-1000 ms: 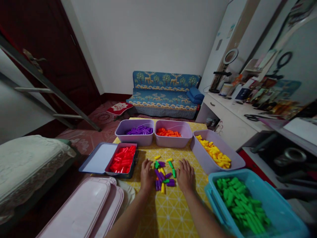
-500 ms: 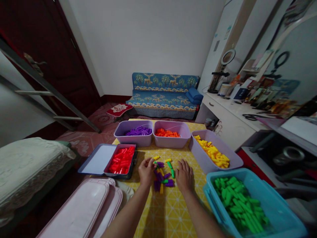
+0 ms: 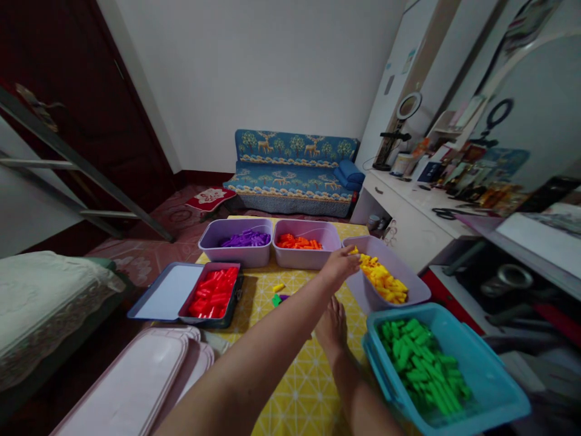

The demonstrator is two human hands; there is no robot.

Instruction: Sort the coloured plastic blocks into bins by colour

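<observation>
My left hand point(image 3: 339, 264) reaches across to the rim of the lilac bin of yellow pieces point(image 3: 411, 292), fingers pinched on a small yellow piece point(image 3: 355, 251) over the bin's near-left corner. My right hand point(image 3: 332, 324) lies flat on the yellow tablecloth point(image 3: 304, 387), fingers stretched, partly hidden behind my left forearm. A small pile of loose pieces point(image 3: 278, 295), yellow, green and purple, lies on the cloth just left of that forearm; most of it is hidden.
Lilac bins of purple pieces point(image 3: 236, 241) and orange pieces point(image 3: 305, 243) stand at the back. A tin with red pieces point(image 3: 212, 292) sits left, a blue tub of green pieces point(image 3: 426, 363) right. Pink lids point(image 3: 136, 387) lie near left.
My left hand rose from the pile and swung right across to the yellow bin, carrying a yellow piece. My right hand stayed on the cloth. The view shifted slightly.
</observation>
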